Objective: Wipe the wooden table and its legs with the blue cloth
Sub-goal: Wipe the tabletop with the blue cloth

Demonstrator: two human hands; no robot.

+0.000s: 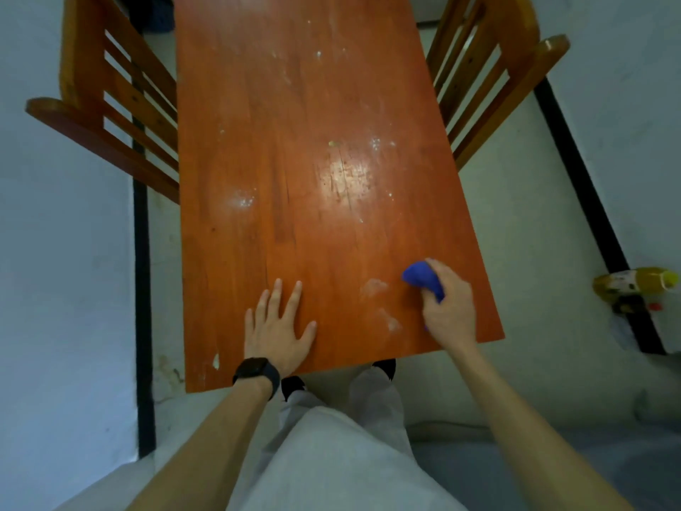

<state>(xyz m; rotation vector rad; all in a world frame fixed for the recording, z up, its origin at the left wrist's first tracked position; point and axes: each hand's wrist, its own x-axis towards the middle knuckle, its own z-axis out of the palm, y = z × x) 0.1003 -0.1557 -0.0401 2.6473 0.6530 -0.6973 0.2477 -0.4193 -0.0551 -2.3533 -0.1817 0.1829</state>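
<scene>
Got the blue cloth (422, 280) bunched in the clenched right hand (447, 304) by the near-right corner of the wooden table (294, 142), left hand (278, 326) flat and spread, whitish smudges (374, 287) just left of the cloth, so probably wiping leftward next.

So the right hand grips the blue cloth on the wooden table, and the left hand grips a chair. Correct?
Not quite. The head view shows the left hand lying flat on the wooden table, not gripping a chair. The right hand does grip the blue cloth.
</scene>
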